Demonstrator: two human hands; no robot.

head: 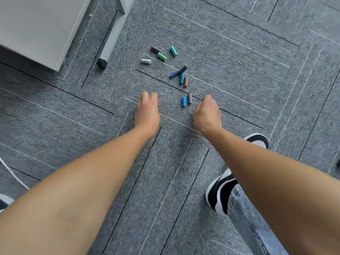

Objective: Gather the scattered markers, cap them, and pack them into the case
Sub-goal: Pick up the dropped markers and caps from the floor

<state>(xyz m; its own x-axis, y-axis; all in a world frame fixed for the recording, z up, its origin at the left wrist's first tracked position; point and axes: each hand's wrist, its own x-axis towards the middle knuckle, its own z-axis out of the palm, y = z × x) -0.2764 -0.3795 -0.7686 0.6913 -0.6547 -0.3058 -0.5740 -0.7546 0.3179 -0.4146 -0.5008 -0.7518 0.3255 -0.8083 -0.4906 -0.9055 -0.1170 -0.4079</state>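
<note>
Several short marker caps lie scattered on the grey carpet [239,74]. A white cap [146,61], a dark purple cap [155,49], a green cap [161,56] and a teal cap [173,50] lie farthest away. A middle cluster holds a dark blue cap [174,74], a black cap [182,69], a teal cap [182,78] and a brown cap [185,81]. A blue cap [183,101] and a grey cap [189,98] lie between my hands. My left hand [147,112] hovers with loosely curled fingers, holding nothing visible. My right hand [207,113] has curled fingers; its palm side is hidden. No case is in view.
A white desk top [36,24] fills the upper left, with its metal leg and black foot [101,62] on the carpet. My shoe [220,192] and jeans leg are at lower right, another shoe [256,140] behind my right forearm. A white cord [12,173] crosses the left edge.
</note>
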